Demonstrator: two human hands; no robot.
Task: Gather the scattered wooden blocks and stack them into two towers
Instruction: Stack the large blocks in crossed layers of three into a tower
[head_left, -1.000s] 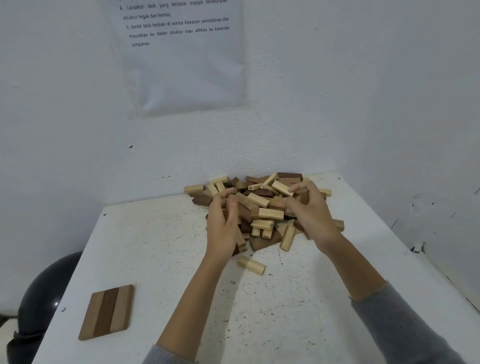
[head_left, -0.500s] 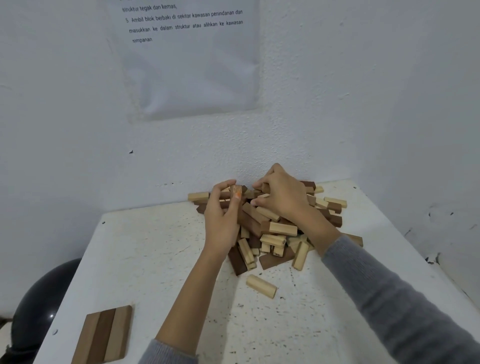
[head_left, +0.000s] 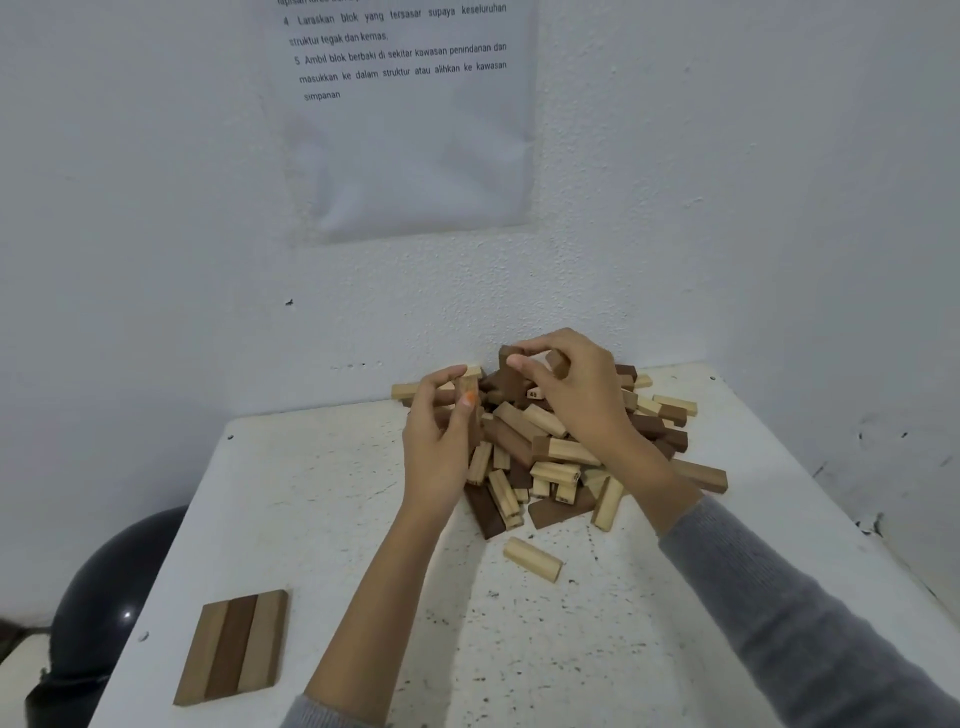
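Blocks first, at the near left of the white counter (head_left: 322, 519): a flat row of three blocks (head_left: 234, 647), pale, dark, pale, lies side by side and touching, well apart from everything else. Beyond the counter's left edge sits a dark round object (head_left: 111, 587). Further right, the left hand (head_left: 439, 447) is at the left flank of the pile of wooden blocks (head_left: 550, 457), its fingers curled round an upright light block (head_left: 466, 387). A printed sheet (head_left: 410, 119) hangs on the wall above. The pile is heaped at the far side of the counter against the wall. A single pale block (head_left: 532, 558) lies just in front of it. The right hand (head_left: 576, 395) is over the pile's top, its fingers pinching a dark block (head_left: 557, 362).
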